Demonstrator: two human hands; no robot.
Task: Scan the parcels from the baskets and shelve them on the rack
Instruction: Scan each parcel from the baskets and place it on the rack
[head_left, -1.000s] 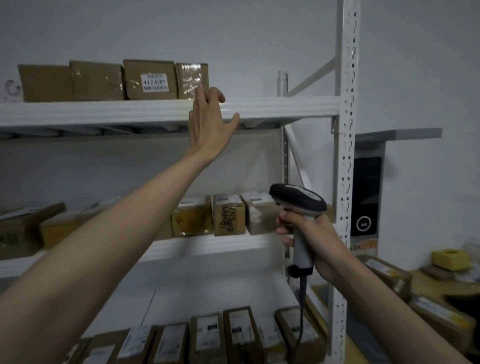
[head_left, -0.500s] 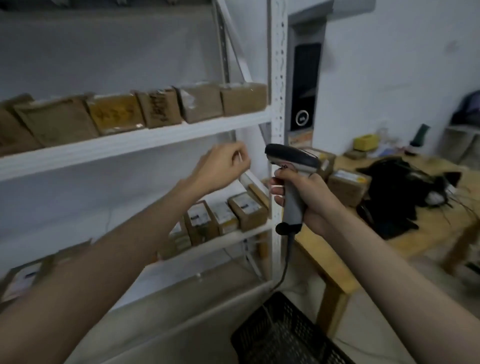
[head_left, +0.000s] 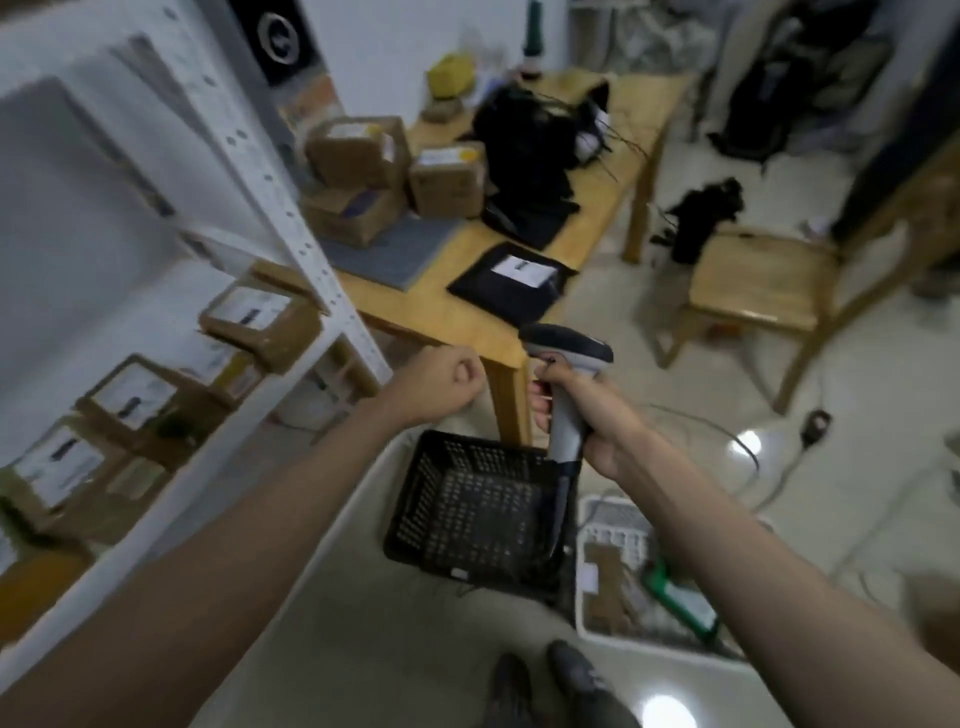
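Hands: right (head_left: 582, 410) grips scanner (head_left: 566, 358), left (head_left: 436, 384) fisted w/ nothing.

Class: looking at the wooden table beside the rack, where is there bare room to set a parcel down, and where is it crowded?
Bare wood shows along the table's near edge, between the grey mat and the black mailer. The far end is crowded: stacked cardboard boxes, the black bag and the yellow box.

Motion blur smears the parcel labels (head_left: 244, 307) on the rack (head_left: 291, 228), leaving them unreadable.
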